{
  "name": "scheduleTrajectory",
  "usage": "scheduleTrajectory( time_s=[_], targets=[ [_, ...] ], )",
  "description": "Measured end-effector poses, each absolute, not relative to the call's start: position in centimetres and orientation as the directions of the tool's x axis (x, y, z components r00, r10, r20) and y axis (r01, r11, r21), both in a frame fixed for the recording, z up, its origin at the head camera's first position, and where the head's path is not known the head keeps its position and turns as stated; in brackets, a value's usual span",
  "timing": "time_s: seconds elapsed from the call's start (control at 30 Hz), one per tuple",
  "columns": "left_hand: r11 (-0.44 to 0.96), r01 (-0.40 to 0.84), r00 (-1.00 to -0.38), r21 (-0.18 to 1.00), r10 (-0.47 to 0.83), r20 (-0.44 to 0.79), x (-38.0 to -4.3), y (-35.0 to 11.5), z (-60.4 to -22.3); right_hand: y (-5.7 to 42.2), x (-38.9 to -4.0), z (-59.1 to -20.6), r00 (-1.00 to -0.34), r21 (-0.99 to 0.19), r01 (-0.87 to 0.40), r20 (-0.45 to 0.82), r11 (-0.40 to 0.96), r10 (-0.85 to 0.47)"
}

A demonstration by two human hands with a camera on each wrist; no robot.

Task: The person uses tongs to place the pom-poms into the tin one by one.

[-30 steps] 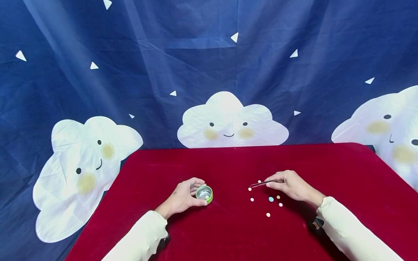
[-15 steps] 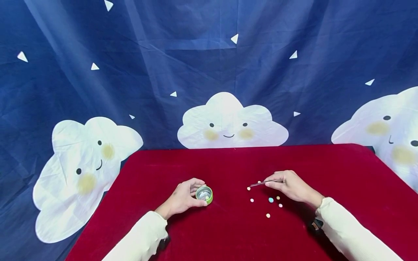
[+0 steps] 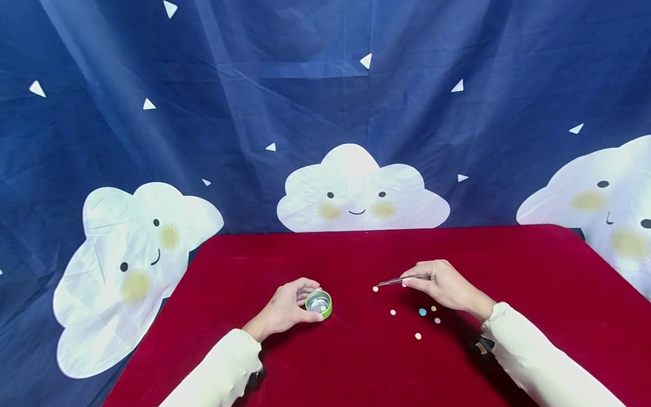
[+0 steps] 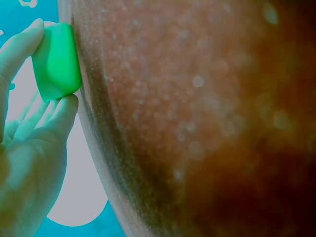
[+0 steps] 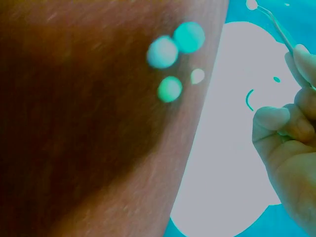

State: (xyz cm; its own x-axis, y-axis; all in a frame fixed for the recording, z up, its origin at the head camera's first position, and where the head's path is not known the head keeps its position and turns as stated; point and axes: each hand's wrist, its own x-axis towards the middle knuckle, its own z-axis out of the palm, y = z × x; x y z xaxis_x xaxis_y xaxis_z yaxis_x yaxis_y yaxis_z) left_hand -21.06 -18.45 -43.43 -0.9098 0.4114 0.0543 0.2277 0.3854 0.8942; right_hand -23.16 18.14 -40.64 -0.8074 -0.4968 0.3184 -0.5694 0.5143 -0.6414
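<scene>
My left hand (image 3: 282,310) holds a small round green tin (image 3: 328,312) on the red cloth, thumb on the near side and fingers on the far side. Inside the tin lies a small pale ball (image 3: 322,308). In the left wrist view the tin's green side (image 4: 59,61) shows between thumb and fingers. Tweezers (image 3: 393,281) are pinched in my right hand (image 3: 450,287), pointing left. At their tips a small pale ball (image 3: 375,289) is gripped, also visible in the right wrist view as a ball (image 5: 252,4) well off the table.
Several small balls lie scattered below the right hand, among them a blue one (image 3: 422,312), a yellowish one (image 3: 434,308) and a cream one (image 3: 418,336). A pinkish ball (image 3: 393,312) lies nearer the tin. A blue cloud-print curtain (image 3: 325,113) hangs behind the red-covered table (image 3: 356,362).
My right hand has moved left and slightly away with the tweezers, carrying the pale ball at their tips toward the tin. The left hand and tin have stayed in place.
</scene>
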Motion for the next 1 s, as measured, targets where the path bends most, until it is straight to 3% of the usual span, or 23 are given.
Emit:
scheduleTrajectory(
  time_s=[1.0],
  targets=[
    [0.405,0.251,-0.909,0.879,0.41,0.071,-21.1,-18.5,-43.6,10.7,-23.1,-38.9,-0.756,-0.68,-0.592,0.283,0.432,-0.591]
  ],
)
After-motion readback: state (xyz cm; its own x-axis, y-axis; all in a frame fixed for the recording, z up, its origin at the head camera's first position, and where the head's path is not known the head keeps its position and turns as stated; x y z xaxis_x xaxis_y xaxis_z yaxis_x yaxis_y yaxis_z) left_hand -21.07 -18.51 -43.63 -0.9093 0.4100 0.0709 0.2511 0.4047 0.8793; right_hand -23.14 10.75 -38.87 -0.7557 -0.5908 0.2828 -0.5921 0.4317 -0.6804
